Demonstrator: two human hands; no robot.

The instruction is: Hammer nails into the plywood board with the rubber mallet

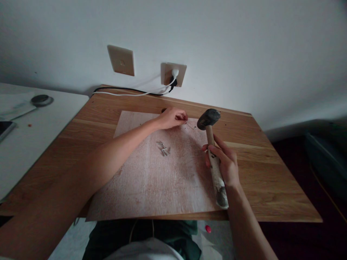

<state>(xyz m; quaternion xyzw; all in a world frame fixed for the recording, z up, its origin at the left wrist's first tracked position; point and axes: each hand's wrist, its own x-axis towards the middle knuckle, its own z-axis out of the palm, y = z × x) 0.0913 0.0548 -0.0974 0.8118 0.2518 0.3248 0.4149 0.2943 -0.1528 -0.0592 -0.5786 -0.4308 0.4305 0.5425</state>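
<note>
My right hand (225, 162) is wrapped round the wooden handle of a hammer (213, 144). Its dark head is raised over the far right part of a pale plywood board (162, 180). My left hand (173, 118) reaches across to the board's far edge, fingers pinched on a small nail (189, 125) that stands near the hammer head. A small heap of several loose nails (164, 148) lies on the board between my arms.
The board lies on a wooden table (271, 180) against a white wall with two wall plates and a plugged-in cable (151, 93). A white table (40, 126) with a round dark object stands to the left. Dark floor lies to the right.
</note>
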